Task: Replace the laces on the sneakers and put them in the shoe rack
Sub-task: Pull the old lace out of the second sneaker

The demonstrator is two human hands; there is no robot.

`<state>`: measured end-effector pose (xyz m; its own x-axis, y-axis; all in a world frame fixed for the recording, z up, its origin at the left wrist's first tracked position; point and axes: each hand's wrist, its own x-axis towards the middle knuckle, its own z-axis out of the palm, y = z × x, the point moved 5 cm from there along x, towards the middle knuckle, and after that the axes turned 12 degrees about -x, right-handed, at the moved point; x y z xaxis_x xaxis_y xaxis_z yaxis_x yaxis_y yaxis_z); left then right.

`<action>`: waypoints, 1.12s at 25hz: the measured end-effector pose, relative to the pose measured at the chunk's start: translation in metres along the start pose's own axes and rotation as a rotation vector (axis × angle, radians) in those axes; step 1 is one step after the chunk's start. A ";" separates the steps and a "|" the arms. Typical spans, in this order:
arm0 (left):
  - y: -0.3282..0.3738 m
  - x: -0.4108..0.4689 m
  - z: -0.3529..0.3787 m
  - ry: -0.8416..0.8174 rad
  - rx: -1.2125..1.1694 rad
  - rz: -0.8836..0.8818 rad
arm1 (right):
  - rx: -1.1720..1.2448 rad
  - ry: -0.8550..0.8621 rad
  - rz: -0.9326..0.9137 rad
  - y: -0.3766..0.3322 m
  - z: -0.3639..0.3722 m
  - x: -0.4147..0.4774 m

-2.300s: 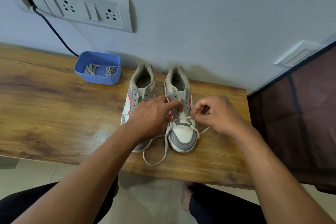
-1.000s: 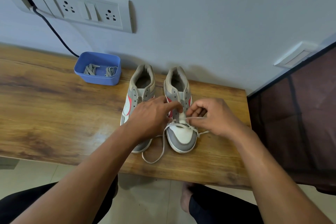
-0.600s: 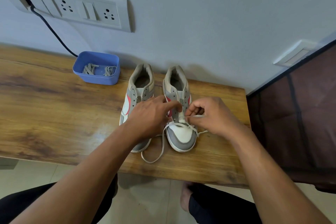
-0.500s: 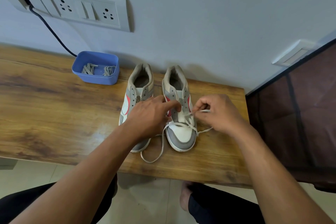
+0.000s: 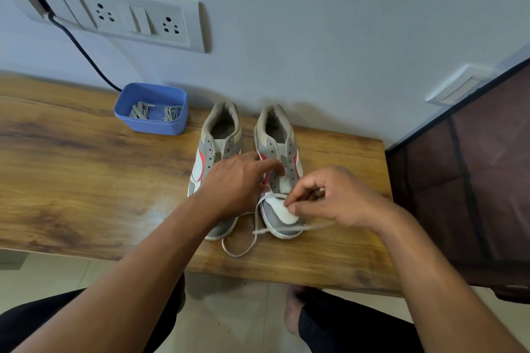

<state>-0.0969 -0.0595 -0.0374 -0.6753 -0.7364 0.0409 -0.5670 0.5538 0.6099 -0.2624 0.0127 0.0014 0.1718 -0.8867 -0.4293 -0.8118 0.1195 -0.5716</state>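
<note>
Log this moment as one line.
step: lacing | left hand: presses right-side sneaker | right hand: pinches lace over toe | spare laces: in blue tub

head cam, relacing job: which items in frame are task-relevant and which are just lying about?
In the job:
- sneaker being laced
- other sneaker
- white lace, pinched by right hand
- left hand, resting on the sneaker being laced
- blue tub holding grey laces

Lying about:
- socket panel
- black cable
- wooden bench
- dark fabric-fronted unit (possibly the rack, cannot tell)

left hand (image 5: 233, 184) pressing (index out), right hand (image 5: 332, 199) pinching
</note>
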 end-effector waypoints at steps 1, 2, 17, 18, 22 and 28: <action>0.001 0.000 -0.002 0.010 -0.023 0.009 | 0.026 0.080 0.032 0.007 -0.007 0.000; 0.003 0.000 -0.004 0.028 -0.051 0.030 | 0.060 0.190 0.080 0.016 -0.015 0.000; 0.020 0.012 0.009 0.002 -0.067 0.149 | 0.071 0.306 0.195 0.035 0.001 0.024; 0.019 0.012 0.008 0.004 -0.078 0.142 | 0.068 0.304 0.190 0.033 0.004 0.025; 0.018 0.015 0.007 0.014 -0.041 0.136 | 0.158 0.244 0.175 0.036 -0.004 0.021; 0.014 0.016 0.009 0.027 -0.061 0.131 | 0.198 0.236 0.165 0.042 -0.006 0.019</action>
<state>-0.1205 -0.0599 -0.0353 -0.7285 -0.6697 0.1441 -0.4444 0.6221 0.6446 -0.2965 -0.0021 -0.0266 -0.1057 -0.9242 -0.3670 -0.6898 0.3340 -0.6423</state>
